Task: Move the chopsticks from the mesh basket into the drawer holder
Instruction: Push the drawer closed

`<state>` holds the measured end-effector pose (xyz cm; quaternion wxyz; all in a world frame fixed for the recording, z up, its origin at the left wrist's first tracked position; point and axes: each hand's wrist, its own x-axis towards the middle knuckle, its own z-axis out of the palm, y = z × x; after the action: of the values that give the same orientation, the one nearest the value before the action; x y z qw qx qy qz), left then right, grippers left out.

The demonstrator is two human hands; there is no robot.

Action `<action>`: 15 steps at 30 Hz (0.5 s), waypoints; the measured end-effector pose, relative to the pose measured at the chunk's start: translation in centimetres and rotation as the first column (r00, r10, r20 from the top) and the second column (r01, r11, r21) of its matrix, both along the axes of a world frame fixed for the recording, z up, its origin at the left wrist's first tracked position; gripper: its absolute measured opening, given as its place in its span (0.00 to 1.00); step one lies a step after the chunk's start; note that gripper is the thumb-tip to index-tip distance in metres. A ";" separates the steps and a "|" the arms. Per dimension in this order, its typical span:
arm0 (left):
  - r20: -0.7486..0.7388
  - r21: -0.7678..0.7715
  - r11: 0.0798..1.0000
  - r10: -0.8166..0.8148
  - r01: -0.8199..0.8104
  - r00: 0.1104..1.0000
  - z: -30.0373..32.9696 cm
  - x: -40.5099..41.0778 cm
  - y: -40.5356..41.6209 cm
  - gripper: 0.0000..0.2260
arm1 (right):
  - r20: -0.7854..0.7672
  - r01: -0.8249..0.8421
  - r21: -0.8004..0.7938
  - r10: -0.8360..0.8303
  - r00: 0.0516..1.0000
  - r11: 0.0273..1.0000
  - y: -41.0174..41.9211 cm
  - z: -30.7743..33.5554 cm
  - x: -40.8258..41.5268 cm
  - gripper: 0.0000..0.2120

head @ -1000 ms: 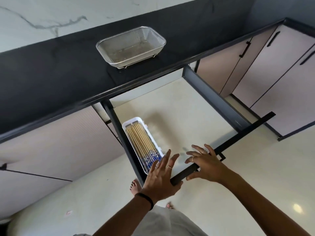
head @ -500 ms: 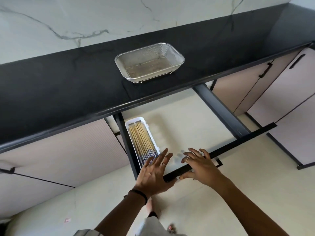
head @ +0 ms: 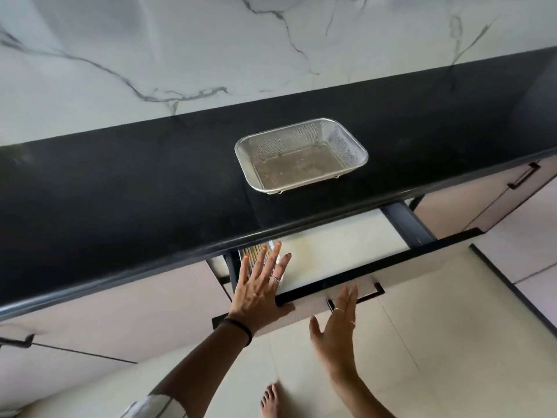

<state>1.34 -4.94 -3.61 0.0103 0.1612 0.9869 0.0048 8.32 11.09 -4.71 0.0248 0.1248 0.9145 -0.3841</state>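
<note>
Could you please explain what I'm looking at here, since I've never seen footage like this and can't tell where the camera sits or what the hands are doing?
There is no machine: a person wears a wide-angle camera on the head, looking forward and down at their own bare hands. The mesh basket stands on the black countertop and looks empty. Below it, the drawer is partly open. At its left end, mostly hidden under the counter edge and the hand, lies the white holder with the chopsticks. The left hand lies flat with straight fingers over the drawer's front edge. The right hand, also open, is at the drawer front near its handle. Neither hand holds anything.
</note>
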 end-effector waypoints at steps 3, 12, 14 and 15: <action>-0.025 -0.065 0.998 -0.009 0.007 1.000 1.0 -3.0 -1.0 0.53 | 0.114 -0.028 -0.174 0.049 0.992 0.984 -1.7 0.2 -3.6 0.38; -0.061 -0.085 0.996 -0.021 0.016 0.998 2.1 -9.5 -3.4 0.46 | 0.210 -0.127 -0.282 0.190 0.959 0.951 -3.2 0.7 -12.7 0.33; -0.122 -0.093 0.993 -0.080 0.069 0.989 2.2 -10.1 -3.9 0.45 | 0.231 -0.095 -0.326 0.177 0.957 0.941 -3.7 0.3 -13.7 0.33; -0.162 -0.093 0.992 -0.104 0.089 0.981 2.1 -10.2 -4.0 0.44 | 0.232 -0.083 -0.343 0.170 0.958 0.936 -4.0 0.0 -14.0 0.33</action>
<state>-8.87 -8.96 -1.54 -0.0654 0.2082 0.9746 -0.0514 -5.71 7.10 -4.71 0.1890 0.1084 0.8323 -0.5097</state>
